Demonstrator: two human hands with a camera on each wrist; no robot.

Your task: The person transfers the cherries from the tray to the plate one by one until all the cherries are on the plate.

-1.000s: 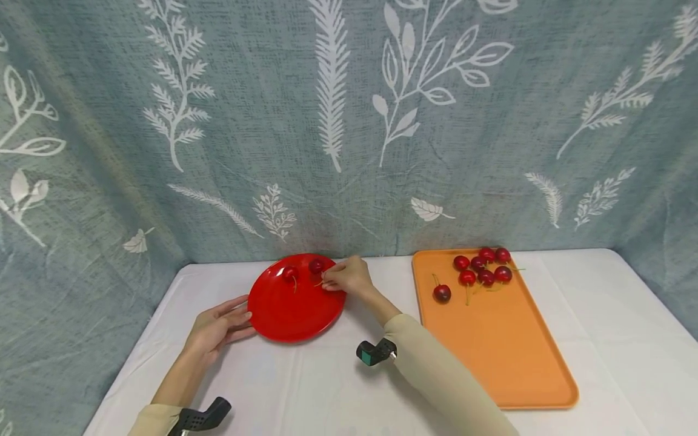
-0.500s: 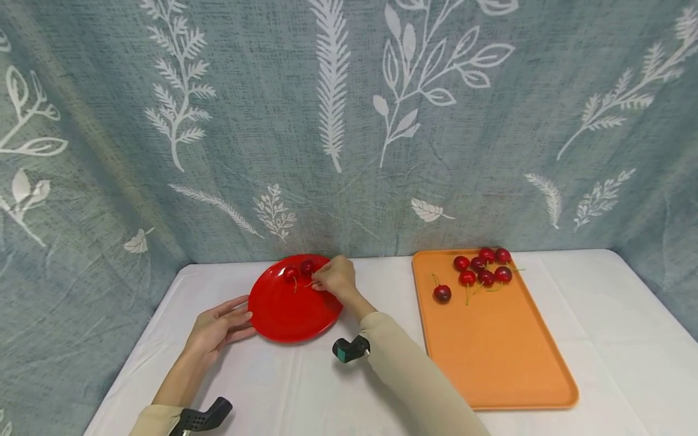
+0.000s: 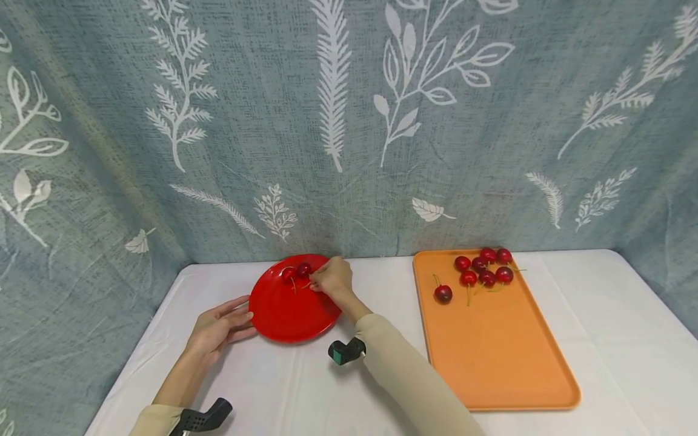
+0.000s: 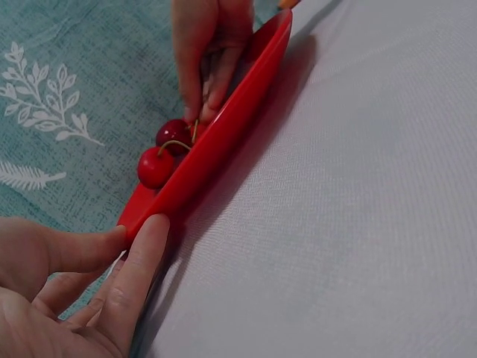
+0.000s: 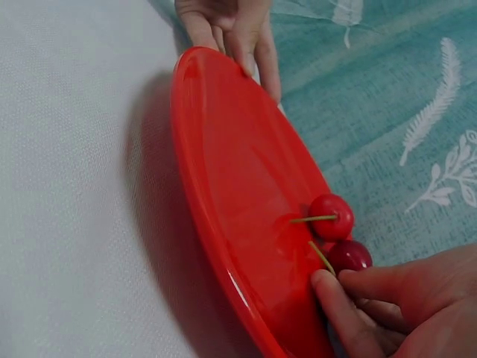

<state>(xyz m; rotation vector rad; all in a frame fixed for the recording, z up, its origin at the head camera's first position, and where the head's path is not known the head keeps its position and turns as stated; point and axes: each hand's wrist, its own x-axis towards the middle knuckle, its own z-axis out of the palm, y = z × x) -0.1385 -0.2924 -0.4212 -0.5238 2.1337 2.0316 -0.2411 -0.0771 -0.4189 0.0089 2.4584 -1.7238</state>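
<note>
- Your left hand (image 3: 214, 329) pinches the red plate (image 3: 294, 315), left of the frame's centre.
- Your right hand (image 3: 334, 280) pinches the dark cherry (image 5: 350, 256) by its stem (image 5: 321, 256), beside 1 brighter cherry (image 5: 332, 217) on the plate.

Backdrop (image 3: 262, 121): fabric, grey-green to teal, printed in white; hangs behind the surface (image 3: 627, 315) and along both sides, faintly wrinkled. Motifs: one upright frond (image 3: 332, 85), top centre; outlined leafy branch (image 3: 400, 97), to its right; single small leaf (image 3: 427, 209), below. Surface: white, cloth-covered, lightly creased.
</note>
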